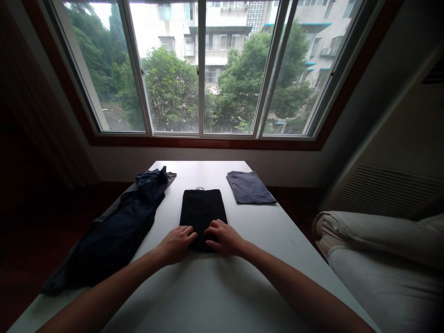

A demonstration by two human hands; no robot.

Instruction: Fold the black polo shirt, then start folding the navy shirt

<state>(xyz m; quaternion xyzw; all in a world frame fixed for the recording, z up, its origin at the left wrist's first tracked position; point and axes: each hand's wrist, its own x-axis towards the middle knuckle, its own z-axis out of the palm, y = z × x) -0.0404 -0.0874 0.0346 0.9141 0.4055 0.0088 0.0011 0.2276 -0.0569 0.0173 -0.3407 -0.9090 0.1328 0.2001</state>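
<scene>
A black folded garment point(203, 208) lies flat in the middle of the white table, with a thin cord loop at its far edge. My left hand point(178, 243) rests at its near left side, fingers slightly bent over the cloth. On the near right part, my right hand point(224, 237) touches the fabric with its thumb apart from the fingers. Neither hand lifts the cloth. The garment's near edge is partly hidden between and under my hands.
A heap of dark navy and grey clothes point(118, 231) lies along the left edge of the white table point(194, 296). A folded grey garment point(250, 187) is at the far right. Beside the table on the right is a pale padded seat point(381, 273). The window point(201, 69) stands beyond.
</scene>
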